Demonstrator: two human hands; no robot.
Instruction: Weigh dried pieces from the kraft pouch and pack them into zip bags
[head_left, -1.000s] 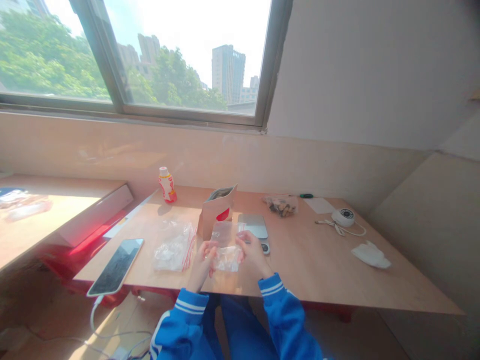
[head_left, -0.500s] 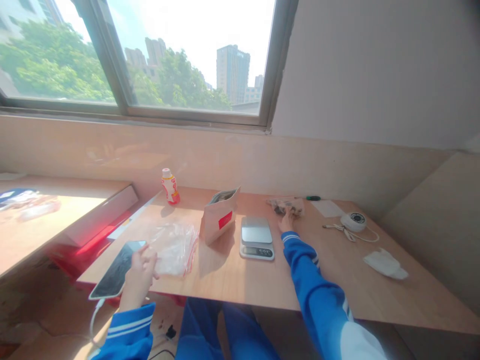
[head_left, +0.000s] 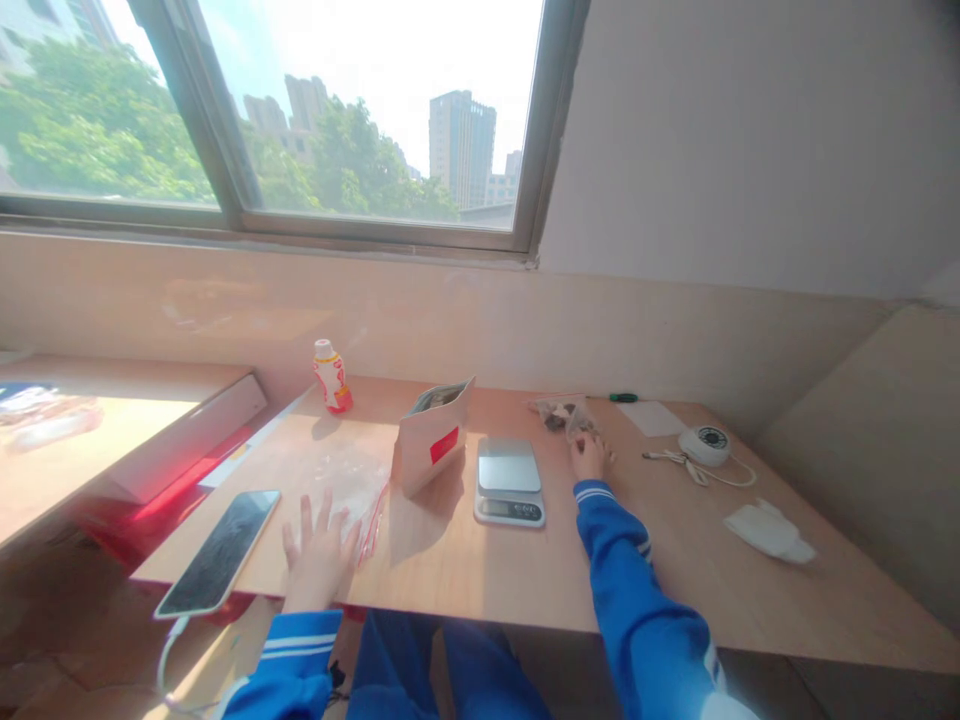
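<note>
We are touching the soft, slippery plastic bag of dried pieces [head_left: 562,416], best taken by its edge, with our right hand [head_left: 589,456], its grip unclear, while holding our left hand [head_left: 321,553] spread open and empty by the clear zip bag [head_left: 349,478].

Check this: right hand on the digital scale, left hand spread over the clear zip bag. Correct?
No: the head view shows the right hand beside the digital scale, at the small clear bag of brown pieces. The left hand is spread over the clear zip bag.
</note>
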